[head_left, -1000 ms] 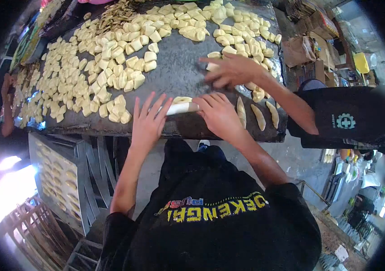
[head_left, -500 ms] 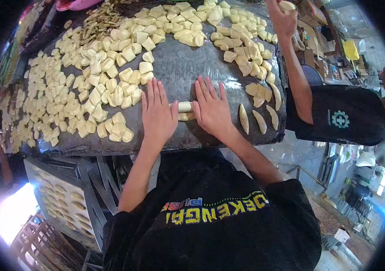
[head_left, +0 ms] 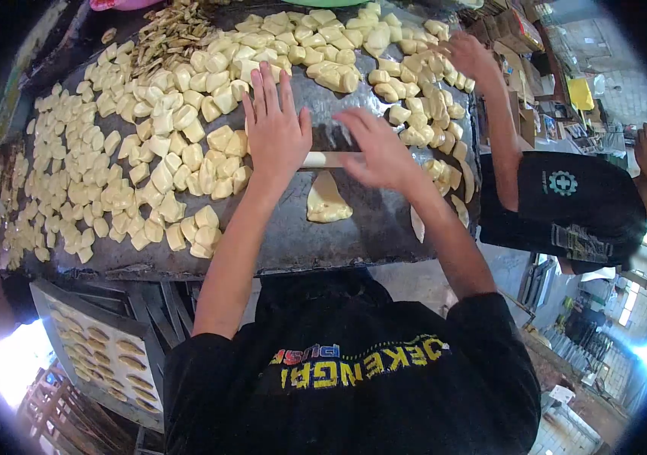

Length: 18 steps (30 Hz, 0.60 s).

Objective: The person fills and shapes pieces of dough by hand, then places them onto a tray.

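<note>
The dark worktop (head_left: 301, 250) carries your whole operation; work the stroke squarely on its surface, so that pressure passes evenly through the dough. The spread of dough pieces (head_left: 162, 180) bounds your working area along the far side and closely on the left, where the nearest lumps lie just beside your left hand; keep that hand's travel straight, lest it drag them along. Your left hand (head_left: 280, 140) lies flat with fingers straight, its palm over the left end of the pin. Your right hand (head_left: 380, 155) is somewhat blurred, unclosed and fingers extended, at the right end; its exact contact cannot be told. Load both ends equally, as a heavier side would probably thin the dough unevenly. A co-worker's hand (head_left: 469, 58) is over the pieces at far right, well apart from yours. The rolling pin (head_left: 323, 159) lies crosswise between your hands; hold it level and parallel to the near edge. The flattened dough piece (head_left: 326, 201) rests on the worktop on your side of the pin, its narrow end toward the pin and its broad end toward you; ease the pressure near the tip, which likely tears first. The slender shaped piece (head_left: 417, 224) lies near your right forearm; avoid brushing it.
</note>
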Available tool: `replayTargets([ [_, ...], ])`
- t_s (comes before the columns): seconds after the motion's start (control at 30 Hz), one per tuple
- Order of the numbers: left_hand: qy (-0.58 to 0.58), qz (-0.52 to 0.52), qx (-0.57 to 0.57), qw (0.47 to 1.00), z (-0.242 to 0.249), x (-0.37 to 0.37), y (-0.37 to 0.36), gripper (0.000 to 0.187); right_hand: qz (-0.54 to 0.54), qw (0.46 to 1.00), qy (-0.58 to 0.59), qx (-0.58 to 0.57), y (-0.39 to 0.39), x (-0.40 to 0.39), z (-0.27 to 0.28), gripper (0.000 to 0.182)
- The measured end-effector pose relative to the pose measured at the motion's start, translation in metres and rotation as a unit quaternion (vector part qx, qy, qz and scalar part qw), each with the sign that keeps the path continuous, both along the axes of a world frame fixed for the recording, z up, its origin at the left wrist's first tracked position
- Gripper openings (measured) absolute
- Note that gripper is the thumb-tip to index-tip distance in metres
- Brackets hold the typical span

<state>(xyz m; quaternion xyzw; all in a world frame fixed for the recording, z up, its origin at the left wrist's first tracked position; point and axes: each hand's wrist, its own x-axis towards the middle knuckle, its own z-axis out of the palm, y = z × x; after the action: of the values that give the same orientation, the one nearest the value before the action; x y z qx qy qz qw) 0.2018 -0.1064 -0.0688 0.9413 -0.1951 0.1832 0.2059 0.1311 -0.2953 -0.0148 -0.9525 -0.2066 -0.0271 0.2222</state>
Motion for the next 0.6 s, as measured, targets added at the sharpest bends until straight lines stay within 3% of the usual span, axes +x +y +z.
replayTargets([
  [0.07, 0.005, -0.021, -0.04, 0.999, 0.0, -0.012, 0.006, 0.068, 0.019, 0.998, -0.026, -0.056, -0.002, -0.024, -0.008, 0.045],
  [0.13, 0.015, -0.027, -0.041, 0.999, 0.0, -0.031, 0.014, 0.067, 0.002, 0.976, 0.059, -0.21, -0.007, -0.043, -0.011, 0.041],
  [0.3, 0.04, -0.035, 0.002, 0.999, -0.004, -0.091, 0.029, 0.064, -0.013, 0.999, -0.018, -0.029, 0.005, -0.096, -0.021, 0.039],
  [0.37, 0.077, -0.046, 0.07, 0.993, -0.012, -0.114, 0.036, 0.064, -0.014, 0.998, -0.048, -0.038, 0.008, -0.12, -0.023, 0.047],
  [0.43, 0.088, -0.06, 0.064, 0.992, -0.012, -0.135, 0.043, 0.064, -0.007, 0.998, -0.046, -0.046, 0.009, -0.14, -0.025, 0.062],
  [0.6, 0.104, -0.143, 0.068, 0.982, 0.003, -0.169, 0.059, 0.058, 0.004, 0.997, -0.074, -0.028, 0.001, -0.161, -0.038, 0.057],
])
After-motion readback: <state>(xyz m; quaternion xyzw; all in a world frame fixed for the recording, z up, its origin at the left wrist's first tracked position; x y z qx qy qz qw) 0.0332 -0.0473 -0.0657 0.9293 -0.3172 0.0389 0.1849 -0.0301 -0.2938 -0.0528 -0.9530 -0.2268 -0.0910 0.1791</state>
